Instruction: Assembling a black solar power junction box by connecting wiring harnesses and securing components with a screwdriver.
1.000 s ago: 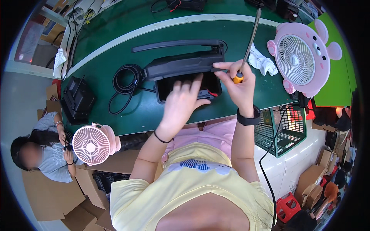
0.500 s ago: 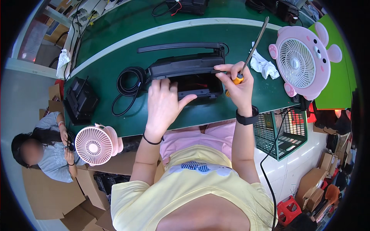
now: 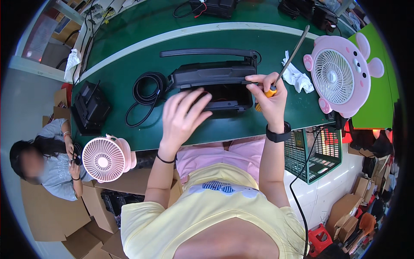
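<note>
A black plastic case with a raised long handle lies on the green table, its open compartment facing me. Over the compartment's left end hovers my left hand, its fingers apart, slightly blurred and holding nothing I can see. My right hand is closed around a screwdriver, the yellow-and-black handle in the palm and the metal shaft pointing up and away. The same hand's thumb and forefinger are at the case's right edge. A coiled black cable lies to the case's left.
A pink fan with animal ears stands at the right beside white crumpled paper. Another black case and a small pink fan are at the left. A person sits beyond them. A green crate stands below the table.
My left hand has lifted off the case's near left edge, its fingers now spread and moving. My right hand keeps the screwdriver at the case's right edge. The view has shifted slightly.
</note>
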Demonstrator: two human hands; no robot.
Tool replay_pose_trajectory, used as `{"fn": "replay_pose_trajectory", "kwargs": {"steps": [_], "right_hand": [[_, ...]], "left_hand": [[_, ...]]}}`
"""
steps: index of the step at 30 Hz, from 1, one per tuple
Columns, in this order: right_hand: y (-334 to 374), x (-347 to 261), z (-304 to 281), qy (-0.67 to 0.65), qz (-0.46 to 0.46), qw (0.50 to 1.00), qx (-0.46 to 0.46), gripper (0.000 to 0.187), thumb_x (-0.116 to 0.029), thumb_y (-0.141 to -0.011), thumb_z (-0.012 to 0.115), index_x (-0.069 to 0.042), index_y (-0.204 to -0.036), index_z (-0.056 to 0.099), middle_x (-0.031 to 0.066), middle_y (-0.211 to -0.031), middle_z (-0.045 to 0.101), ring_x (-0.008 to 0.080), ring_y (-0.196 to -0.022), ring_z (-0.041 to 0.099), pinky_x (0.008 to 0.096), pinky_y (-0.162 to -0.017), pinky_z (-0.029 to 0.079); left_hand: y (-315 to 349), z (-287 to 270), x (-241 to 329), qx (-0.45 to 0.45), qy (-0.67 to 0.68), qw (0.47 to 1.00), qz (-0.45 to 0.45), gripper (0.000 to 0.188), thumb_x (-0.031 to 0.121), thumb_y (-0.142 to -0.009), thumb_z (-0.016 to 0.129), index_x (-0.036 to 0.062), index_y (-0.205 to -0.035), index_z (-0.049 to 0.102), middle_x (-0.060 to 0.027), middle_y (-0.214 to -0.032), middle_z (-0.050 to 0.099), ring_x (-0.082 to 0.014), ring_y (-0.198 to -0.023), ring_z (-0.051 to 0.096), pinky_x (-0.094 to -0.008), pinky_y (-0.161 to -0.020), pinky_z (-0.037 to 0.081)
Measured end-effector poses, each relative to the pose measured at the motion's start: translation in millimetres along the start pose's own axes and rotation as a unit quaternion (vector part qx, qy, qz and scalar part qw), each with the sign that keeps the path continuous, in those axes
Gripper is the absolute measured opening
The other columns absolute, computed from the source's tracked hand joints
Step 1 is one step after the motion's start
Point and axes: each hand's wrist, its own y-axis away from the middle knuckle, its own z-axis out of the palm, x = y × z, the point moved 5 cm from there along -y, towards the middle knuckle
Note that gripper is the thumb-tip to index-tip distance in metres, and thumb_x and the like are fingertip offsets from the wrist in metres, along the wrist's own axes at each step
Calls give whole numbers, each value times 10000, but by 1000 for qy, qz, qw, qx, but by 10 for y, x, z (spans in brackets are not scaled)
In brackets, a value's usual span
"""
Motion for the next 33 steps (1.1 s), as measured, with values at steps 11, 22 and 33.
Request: {"fn": "replay_pose_trajectory", "kwargs": {"steps": [11,22,33], "right_hand": [[-41,29,46,-30,3,999,29,328,71,-871,703,-92,-839,420,137,-1038,737,66,-771,613,204,-660,479],[123,68,57,109,2,993,38,321,-10,-861,735,-58,-794,425,128,-1048,748,95,-762,616,228,-647,464],[225,378,109,25,35,996,81,320,-32,-882,726,-79,-807,419,153,-1108,723,68,-774,570,204,-647,442]], "left_hand": [[187,69,-249,-47,-23,997,-55,428,322,-710,831,97,-1050,702,-30,-1042,650,-293,-1179,547,-483,-1018,418],[291,209,-325,74,164,949,-259,558,156,-771,867,53,-1210,538,-123,-1382,372,-296,-1201,539,-384,-846,585],[237,275,-427,32,150,939,-307,227,107,-873,756,17,-1046,640,-145,-1373,470,-270,-1224,558,-376,-959,540]]}}
